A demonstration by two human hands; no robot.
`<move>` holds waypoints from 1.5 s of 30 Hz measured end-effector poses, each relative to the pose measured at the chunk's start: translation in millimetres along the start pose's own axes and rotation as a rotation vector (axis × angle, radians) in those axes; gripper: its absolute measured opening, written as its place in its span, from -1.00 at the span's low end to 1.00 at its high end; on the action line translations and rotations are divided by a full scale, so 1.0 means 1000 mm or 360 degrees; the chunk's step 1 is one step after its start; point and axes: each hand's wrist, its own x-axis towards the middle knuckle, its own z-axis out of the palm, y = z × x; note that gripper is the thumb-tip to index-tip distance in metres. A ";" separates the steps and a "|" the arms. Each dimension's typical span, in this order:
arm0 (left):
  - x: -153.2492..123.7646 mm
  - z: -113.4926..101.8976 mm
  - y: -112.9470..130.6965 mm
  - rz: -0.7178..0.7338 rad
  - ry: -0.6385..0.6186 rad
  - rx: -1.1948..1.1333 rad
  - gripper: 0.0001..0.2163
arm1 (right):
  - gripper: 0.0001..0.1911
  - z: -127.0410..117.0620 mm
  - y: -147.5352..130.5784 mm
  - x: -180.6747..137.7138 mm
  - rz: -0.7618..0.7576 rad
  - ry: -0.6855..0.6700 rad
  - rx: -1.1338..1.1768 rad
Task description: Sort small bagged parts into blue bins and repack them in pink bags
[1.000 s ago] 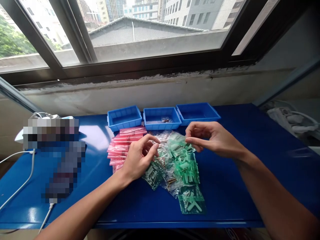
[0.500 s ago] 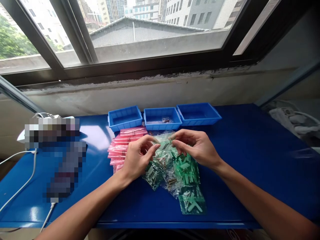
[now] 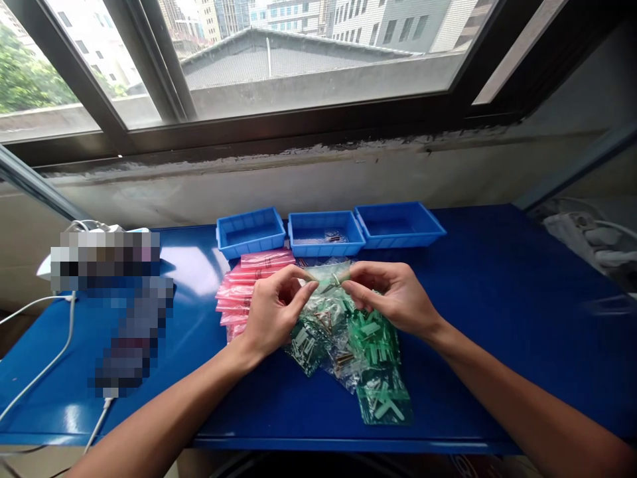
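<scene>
Together — both hands (image 3: 273, 312) (image 3: 393, 295) pinch a clear plastic bag (image 3: 326, 273).

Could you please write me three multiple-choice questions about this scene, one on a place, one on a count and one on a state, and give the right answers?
1. Which of the blue plastic trays has small metal pieces in it?
A. The left one
B. The middle one
C. The right one

2. How many blue trays stand along the far edge of the table?
A. Four
B. Two
C. Three

3. What are the left hand and the right hand doing?
A. Both pinch a clear plastic bag at its top edge
B. Both lie flat on the table
C. Only the right hand grips a bag

Answers:
1. B, because the small metal pieces lie inside the middle tray.
2. C, because three trays stand in a row.
3. A, because the fingertips of both hands meet the bag's top edge.
</scene>
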 end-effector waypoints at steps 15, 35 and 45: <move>-0.003 0.001 -0.001 0.0095 0.0024 -0.0056 -0.89 | -0.93 0.006 -0.001 -0.003 -0.0179 0.0164 -0.0094; -0.004 -0.001 0.000 0.0451 0.0186 0.0181 -0.79 | -0.70 0.003 -0.006 -0.009 -0.0635 0.0354 -0.0684; -0.004 -0.001 0.003 0.0030 0.0017 -0.0066 -0.79 | -0.77 0.006 -0.012 -0.005 -0.0260 0.0165 -0.0449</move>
